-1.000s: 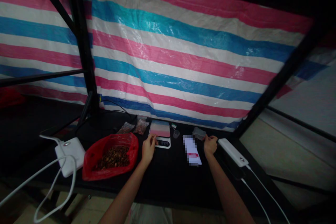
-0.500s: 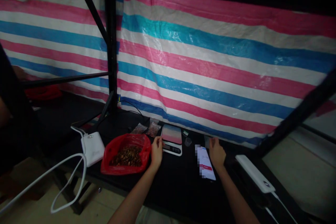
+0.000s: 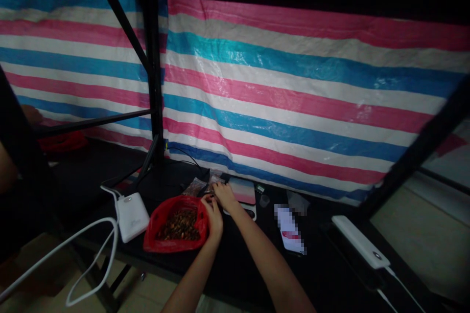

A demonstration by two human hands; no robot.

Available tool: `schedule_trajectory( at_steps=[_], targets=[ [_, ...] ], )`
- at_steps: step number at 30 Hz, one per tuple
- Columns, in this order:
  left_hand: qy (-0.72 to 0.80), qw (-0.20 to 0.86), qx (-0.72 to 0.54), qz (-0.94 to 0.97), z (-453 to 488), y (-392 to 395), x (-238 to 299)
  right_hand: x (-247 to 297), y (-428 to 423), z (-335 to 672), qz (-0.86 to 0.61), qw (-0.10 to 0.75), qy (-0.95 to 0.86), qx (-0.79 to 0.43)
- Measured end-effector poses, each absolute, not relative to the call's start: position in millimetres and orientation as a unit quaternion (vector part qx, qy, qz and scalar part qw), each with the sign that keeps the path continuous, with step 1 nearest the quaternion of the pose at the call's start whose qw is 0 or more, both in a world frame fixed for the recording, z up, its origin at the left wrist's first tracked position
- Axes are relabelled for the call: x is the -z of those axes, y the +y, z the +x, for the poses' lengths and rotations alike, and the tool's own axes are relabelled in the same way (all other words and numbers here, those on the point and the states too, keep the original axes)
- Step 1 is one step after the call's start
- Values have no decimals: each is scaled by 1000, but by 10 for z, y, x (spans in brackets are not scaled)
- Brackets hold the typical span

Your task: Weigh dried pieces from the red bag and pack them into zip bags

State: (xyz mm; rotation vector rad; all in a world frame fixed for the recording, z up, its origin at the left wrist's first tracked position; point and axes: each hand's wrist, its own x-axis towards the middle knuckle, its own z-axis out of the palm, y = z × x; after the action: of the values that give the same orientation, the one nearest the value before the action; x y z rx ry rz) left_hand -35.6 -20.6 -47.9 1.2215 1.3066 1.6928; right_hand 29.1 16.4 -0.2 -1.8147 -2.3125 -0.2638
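A red plastic bag (image 3: 157,220) holding brown seed-like bits lies open on the dark table. My left hand (image 3: 213,215) sits at the bag's right rim with its fingers curled on the plastic. My right hand (image 3: 223,191) has crossed over to the left and rests, fingers bent, on the small clear packets (image 3: 196,187) behind the bag. Its grip is hard to make out in the dim light. A small scale (image 3: 244,191) with a shiny top stands just right of that hand.
A phone (image 3: 290,229) lies right of the scale, with a tiny clear cup (image 3: 263,200) and a crumpled clear bag (image 3: 298,201) behind it. White power banks (image 3: 131,215) (image 3: 362,248) with cables sit at either side. A striped tarp (image 3: 279,98) backs the table. Another person's arm (image 3: 6,171) shows at far left.
My right hand left the area by the phone and crossed left to the small packets. My left hand moved from the scale's front to the red bag's rim.
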Motion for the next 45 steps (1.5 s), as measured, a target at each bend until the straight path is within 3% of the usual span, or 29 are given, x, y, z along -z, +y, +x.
schedule_trajectory(
  at_steps=[4,9,11,14,19,23,28,32,35,38,45],
  targets=[
    [512,330,-642,466,-325,-214,473,-8,124,380,-609,141,-777,73],
    [528,332,-641,446,-292,-179,470,21,-94,584,-565,481,-647,-177],
    [509,363,-637,451,-264,-159,474,49,-221,681,-535,578,-556,-265],
    [415,445,-591,529,-188,-165,472,104,-427,845,-514,656,-455,-313],
    [307,483,-477,667,-80,-297,416,254,-682,1087,-523,737,-339,-262],
    [294,484,-449,691,-92,-388,367,390,-791,1167,-522,754,-298,-265],
    [225,585,-340,701,-107,-424,334,477,-891,1281,-516,755,-273,-297],
    [229,608,-361,669,-148,-417,269,467,-926,1382,-543,748,-270,-270],
    [278,582,-438,626,-198,-415,222,410,-944,1364,-560,736,-288,-249],
    [306,540,-483,618,-219,-445,216,333,-977,1257,-539,704,-344,-309],
    [277,398,-375,790,-149,-531,293,419,-993,1035,-520,590,-464,-407]
  ],
)
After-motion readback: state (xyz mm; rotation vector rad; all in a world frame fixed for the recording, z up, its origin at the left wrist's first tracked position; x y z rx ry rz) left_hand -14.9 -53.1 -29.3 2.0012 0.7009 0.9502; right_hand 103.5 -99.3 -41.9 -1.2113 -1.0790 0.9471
